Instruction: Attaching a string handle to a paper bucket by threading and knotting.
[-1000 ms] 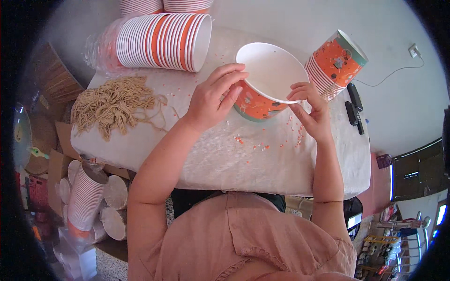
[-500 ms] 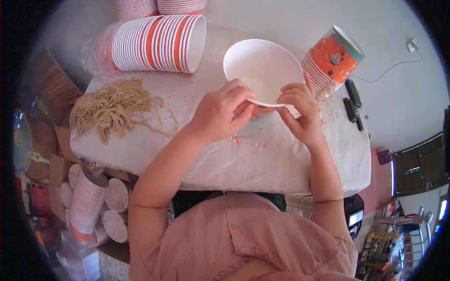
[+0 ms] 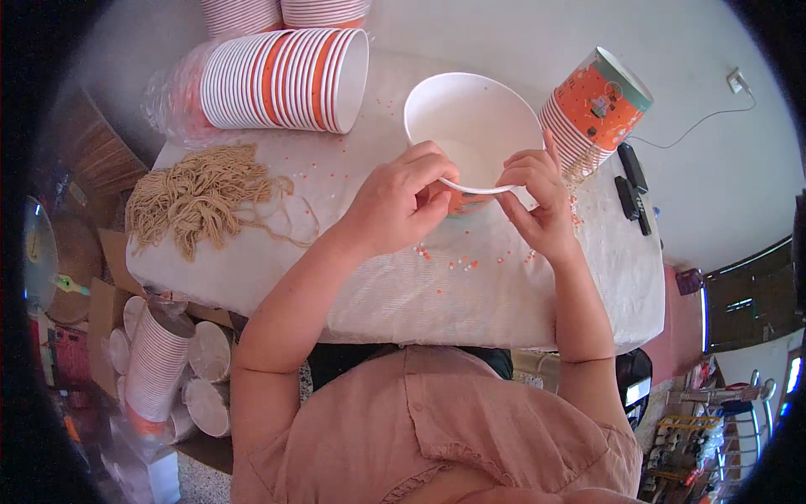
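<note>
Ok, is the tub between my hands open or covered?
Open: the tub has no lid, and its white inside shows beyond the near rim, where the left hand and right hand grip.

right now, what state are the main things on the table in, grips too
bucket: open, mouth up
left grip: pinching the bucket's rim
right grip: pinching the bucket's rim
left bucket stack: nested, lying sideways
right bucket stack: nested, upside down
yarn: loose, tangled heap
orange and white bits: scattered
</note>
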Available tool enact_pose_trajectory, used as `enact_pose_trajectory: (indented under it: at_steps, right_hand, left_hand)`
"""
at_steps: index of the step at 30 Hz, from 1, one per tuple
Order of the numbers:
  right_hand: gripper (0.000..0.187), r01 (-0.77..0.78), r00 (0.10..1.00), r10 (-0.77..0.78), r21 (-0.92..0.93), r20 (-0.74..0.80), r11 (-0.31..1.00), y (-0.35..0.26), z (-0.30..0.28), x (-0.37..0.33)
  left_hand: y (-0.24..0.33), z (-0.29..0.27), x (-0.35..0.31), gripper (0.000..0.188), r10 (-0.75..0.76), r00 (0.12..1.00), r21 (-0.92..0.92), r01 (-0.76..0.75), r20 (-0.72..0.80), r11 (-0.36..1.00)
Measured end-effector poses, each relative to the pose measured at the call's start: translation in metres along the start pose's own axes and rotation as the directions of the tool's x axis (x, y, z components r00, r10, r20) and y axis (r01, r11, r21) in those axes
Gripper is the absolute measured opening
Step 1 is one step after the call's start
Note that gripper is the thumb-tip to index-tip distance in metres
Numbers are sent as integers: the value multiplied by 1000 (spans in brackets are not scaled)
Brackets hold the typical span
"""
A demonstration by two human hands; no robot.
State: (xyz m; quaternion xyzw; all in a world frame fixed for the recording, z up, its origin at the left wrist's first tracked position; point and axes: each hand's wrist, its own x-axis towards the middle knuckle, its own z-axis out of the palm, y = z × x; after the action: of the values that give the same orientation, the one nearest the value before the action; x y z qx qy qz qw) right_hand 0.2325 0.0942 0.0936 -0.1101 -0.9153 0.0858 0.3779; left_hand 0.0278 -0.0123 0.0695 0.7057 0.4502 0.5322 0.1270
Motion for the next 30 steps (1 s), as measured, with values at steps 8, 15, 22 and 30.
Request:
enact_pose_trajectory:
  at_steps: [8,15,22,30]
  right_hand:
    - [12,10,1000,-10,-12,-12,1000,-2,0,1]
    - [13,16,1000,-16,-20,-27,1000,-1,3,0]
    - [15,22,999,-23,-14,-45,1000,-2,4,-1]
    - [15,31,998,-32,-29,-48,999,-3,5,0]
  left_hand:
    - [-4,1,2,17,27,999,5,-27,-20,1000]
    - [-3,8,3,16,27,994,30,-23,-111,999]
    - [-2,10,2,14,27,989,61,-18,-143,998]
    - [-4,11,1,14,41,987,61,-32,-157,998]
